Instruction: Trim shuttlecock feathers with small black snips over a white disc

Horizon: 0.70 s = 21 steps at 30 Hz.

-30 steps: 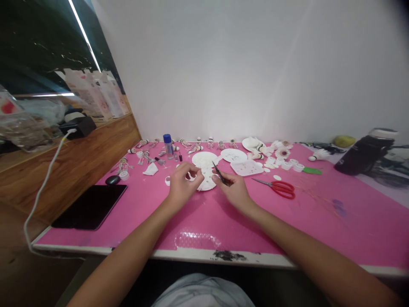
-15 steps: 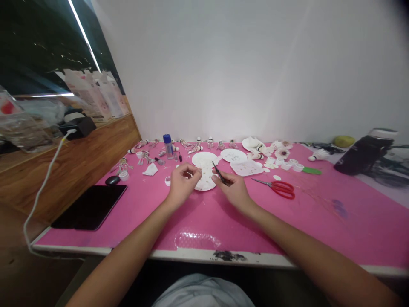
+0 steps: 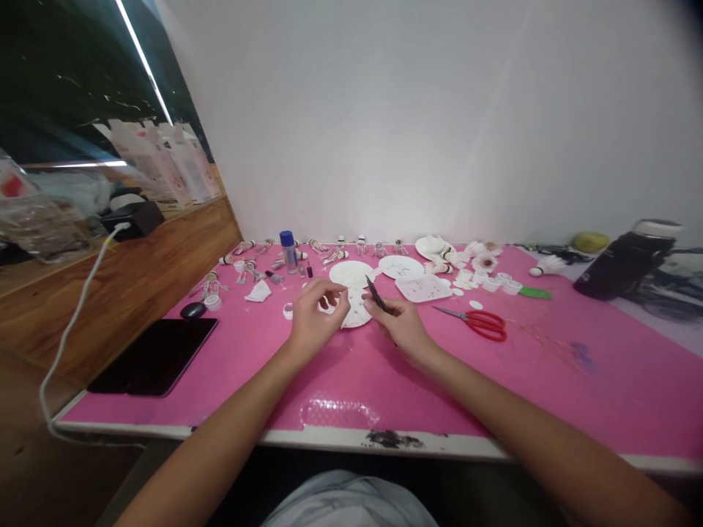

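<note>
My left hand (image 3: 315, 316) is curled in a pinch over the left edge of a white paper plate (image 3: 356, 313) on the pink table (image 3: 384, 380); what it pinches is too small to name. My right hand (image 3: 400, 322) grips a small dark pair of tweezers (image 3: 376, 293), tips pointing up and left over the same plate. The two hands sit close together, a few centimetres apart.
Red-handled scissors (image 3: 480, 320) lie right of my right hand. Behind are more white plates (image 3: 402, 266), a blue-capped bottle (image 3: 288, 250), several shuttlecocks and small white cups. A black tablet (image 3: 157, 353) lies front left, a dark flask (image 3: 629, 258) far right, a white cable (image 3: 71, 322) at left.
Both hands shifted slightly toward me and the tweezers' tips rose a little. The left fingers stay pinched at the plate's edge.
</note>
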{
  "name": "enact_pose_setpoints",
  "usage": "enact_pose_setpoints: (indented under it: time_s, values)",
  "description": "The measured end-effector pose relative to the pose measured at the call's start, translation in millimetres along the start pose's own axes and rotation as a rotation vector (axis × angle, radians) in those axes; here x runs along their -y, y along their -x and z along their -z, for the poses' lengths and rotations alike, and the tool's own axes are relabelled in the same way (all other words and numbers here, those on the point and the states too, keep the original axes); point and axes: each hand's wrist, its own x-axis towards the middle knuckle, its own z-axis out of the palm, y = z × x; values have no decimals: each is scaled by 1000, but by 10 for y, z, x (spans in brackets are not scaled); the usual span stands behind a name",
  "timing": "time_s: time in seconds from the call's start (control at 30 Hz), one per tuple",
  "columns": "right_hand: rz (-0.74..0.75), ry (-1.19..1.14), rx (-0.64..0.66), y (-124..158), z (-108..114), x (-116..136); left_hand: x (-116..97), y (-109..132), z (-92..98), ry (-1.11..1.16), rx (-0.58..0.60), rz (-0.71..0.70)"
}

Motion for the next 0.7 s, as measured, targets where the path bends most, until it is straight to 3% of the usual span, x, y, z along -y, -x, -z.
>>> enact_pose_setpoints:
  time_s: [0.17,0.47,0.7]
  values:
    - [-129,-88,104,38,11,42,-5,6,6,0,-5,-21]
    - [-222,-129,150,30,17,91,-20,-2,9,6,-4,23]
    - [-430,-71,379,52,40,184,70,-49,23,-95,-79,164]
